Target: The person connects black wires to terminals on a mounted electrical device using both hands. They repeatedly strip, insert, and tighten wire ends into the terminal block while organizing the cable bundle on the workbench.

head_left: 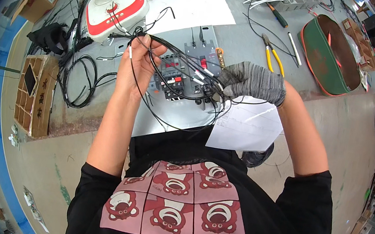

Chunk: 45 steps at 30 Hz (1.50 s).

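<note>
A bundle of thin black wires with white marker sleeves stretches between my two hands. My bare left hand pinches the bundle at its left end, where several wires loop and stick up. On the right, my right hand, in a grey knit glove, closes round the other end near the white sleeves. Beneath the wires lies a metal mounting plate carrying black circuit breakers and contactors with red parts. The wires and my hands partly cover these devices.
Yellow-handled pliers, a white marker pen and a screwdriver lie beyond my right hand, near a green bin. Paper sheets lie beside the plate. Left are a white-and-red fan base, coiled black cable and a divided cardboard box.
</note>
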Motion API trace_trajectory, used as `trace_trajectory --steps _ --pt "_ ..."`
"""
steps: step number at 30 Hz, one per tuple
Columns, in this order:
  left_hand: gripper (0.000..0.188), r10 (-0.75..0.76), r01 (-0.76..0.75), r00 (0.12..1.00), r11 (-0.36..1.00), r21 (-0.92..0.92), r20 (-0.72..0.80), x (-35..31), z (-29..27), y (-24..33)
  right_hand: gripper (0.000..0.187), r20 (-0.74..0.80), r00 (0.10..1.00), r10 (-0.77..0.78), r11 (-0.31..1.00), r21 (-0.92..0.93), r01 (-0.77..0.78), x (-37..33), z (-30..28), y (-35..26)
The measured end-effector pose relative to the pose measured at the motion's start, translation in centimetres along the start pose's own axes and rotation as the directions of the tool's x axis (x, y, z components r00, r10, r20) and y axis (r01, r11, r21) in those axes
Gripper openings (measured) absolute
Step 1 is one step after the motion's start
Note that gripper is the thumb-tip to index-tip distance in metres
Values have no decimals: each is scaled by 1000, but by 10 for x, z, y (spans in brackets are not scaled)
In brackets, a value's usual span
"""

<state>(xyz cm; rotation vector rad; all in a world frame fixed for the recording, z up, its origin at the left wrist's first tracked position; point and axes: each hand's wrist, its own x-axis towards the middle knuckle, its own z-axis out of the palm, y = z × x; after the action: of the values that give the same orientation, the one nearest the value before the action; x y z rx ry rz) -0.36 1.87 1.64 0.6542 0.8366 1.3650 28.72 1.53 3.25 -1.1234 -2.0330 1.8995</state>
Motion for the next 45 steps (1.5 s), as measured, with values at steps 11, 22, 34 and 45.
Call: trace_trajectory --steps 11,22,34,45 --pt "17 15 -15 1000 1000 24 -11 2 1 -2 37 -34 999 -10 959 284 19 -8 2 1" --pt "16 29 -27 997 999 26 -67 2 5 -1 39 -122 991 -62 980 -197 37 -4 9 6" --pt "14 57 -56 996 998 25 -74 4 8 -2 51 -28 993 -114 990 83 116 -6 3 18" --pt "16 61 -55 996 994 90 -58 3 9 -3 47 -45 992 -115 945 302 123 -11 -4 10"
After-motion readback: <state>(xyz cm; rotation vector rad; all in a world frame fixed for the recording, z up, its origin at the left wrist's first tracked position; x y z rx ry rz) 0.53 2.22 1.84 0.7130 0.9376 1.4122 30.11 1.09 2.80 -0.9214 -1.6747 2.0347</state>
